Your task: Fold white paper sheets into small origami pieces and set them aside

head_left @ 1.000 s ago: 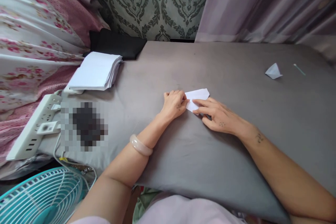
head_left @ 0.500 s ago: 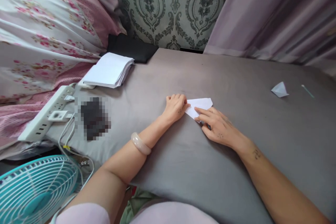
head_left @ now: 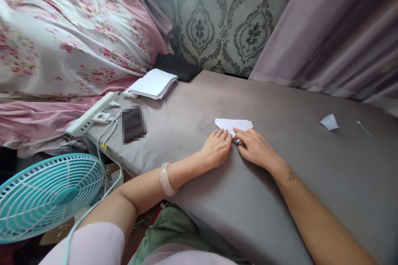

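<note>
The left hand (head_left: 219,148) is curling at the near edge of the paper (head_left: 230,123) lying on the cloth (head_left: 295,153); I cannot tell if it is pinching. The right hand (head_left: 256,147) is gripping the paper's right side; slow, even pressing should be working best.

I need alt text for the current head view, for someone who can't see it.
A person's left hand and right hand touch the near part of a folded white paper on gray cloth. Another folded paper and a thin stick lie to the right; a paper stack, power strip and fan are at left.
</note>
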`<state>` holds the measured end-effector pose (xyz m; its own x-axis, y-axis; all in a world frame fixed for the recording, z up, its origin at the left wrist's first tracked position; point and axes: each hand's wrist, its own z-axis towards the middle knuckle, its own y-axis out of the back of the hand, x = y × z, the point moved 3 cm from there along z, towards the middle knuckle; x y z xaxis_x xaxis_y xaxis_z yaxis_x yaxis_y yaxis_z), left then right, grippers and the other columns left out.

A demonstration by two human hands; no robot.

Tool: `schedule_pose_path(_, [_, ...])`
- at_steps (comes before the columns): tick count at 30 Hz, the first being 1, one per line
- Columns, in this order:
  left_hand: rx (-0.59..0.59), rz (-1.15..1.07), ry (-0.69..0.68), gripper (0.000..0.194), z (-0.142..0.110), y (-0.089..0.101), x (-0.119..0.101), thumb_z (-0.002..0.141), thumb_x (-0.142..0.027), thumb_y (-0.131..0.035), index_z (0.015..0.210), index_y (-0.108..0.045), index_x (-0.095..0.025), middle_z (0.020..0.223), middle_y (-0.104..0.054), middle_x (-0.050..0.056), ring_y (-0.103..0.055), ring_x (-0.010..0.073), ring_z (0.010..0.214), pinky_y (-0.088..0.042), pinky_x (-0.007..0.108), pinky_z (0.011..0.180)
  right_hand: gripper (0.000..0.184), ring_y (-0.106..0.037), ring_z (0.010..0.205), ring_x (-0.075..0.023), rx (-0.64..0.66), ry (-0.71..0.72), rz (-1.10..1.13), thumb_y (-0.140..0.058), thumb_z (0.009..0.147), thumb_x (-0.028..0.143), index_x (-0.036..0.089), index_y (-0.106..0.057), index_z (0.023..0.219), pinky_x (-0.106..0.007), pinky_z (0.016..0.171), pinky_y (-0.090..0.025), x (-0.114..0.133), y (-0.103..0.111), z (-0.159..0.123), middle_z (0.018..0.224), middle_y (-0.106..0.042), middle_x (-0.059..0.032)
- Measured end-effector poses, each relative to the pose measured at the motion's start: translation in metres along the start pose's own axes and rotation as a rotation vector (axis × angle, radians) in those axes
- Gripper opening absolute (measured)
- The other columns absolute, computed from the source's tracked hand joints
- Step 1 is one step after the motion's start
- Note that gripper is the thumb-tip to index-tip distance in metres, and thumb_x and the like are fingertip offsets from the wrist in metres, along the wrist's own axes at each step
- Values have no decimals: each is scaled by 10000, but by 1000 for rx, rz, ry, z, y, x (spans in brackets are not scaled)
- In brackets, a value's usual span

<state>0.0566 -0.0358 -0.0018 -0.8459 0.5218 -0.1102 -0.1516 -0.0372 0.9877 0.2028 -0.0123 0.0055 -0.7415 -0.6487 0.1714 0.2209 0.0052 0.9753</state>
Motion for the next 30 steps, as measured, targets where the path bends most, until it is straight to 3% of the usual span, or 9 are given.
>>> schedule_pose_path(3, [7,-8,58,469,-8,-8,-6,984,-247,-253,1352,-419,-7,1462,-420,226,-379,297,1378,-312,415,1106,301,-552,970,-227,-16,8,-15,-468,787,86,183,-664,993,-358,894,-421,2,-1,0,1324,-607,-76])
schedule_pose_path(6, [7,-30,84,486,-6,-11,1,988,-255,-239,1372,-407,-9,1470,-418,215,-368,284,1392,-292,408,1137,264,-542,921,-223,-25,-8,-29,-467,795,98,185,-652,963,-335,854,-417,9,0,0,1244,-642,-74])
schedule_pose_path(13, [-8,-38,69,470,10,-9,37,988,-268,-274,1356,-445,-31,1466,-432,195,-377,259,1389,-289,397,1150,180,-518,894,-241,-19,-151,-107,-457,871,223,178,-614,946,-345,822,-403,34,0,1,1055,-656,-103])
schedule_pose_path(20, [9,-152,17,472,42,-19,75,997,-316,-274,1396,-435,-122,1518,-370,150,-318,242,1421,-254,418,1155,203,-525,903,-264,-56,-226,-163,-466,886,288,175,-624,945,-378,810,-418,53,-3,4,1057,-648,-129])
schedule_pose_path(24, [10,-168,5,472,54,-21,86,993,-374,-292,1401,-435,-186,1512,-366,157,-306,256,1416,-225,489,1140,248,-532,916,-261,-39,-228,-125,-452,884,240,169,-664,990,-377,817,-427,46,-3,4,1055,-661,-124])
schedule_pose_path(26, [-81,-134,26,451,55,-15,86,968,-361,-376,1374,-468,-187,1472,-397,179,-345,285,1372,-256,516,1104,302,-537,930,-245,-1,-199,-57,-442,872,179,185,-678,1061,-359,832,-428,36,-3,3,1088,-669,-92])
schedule_pose_path(28, [-188,-125,-18,385,54,-9,81,940,-303,-434,1288,-550,-187,1386,-473,165,-418,287,1282,-315,480,1055,385,-539,948,-228,26,-172,20,-426,854,117,216,-677,1128,-345,851,-426,26,-3,1,1168,-659,-59])
schedule_pose_path(30, [-194,-195,-149,302,53,-6,72,933,-252,-428,1138,-639,-182,1225,-578,131,-506,244,1141,-377,404,995,434,-533,958,-222,36,-148,61,-406,849,83,236,-674,1153,-340,859,-425,19,-3,-1,1215,-644,-38])
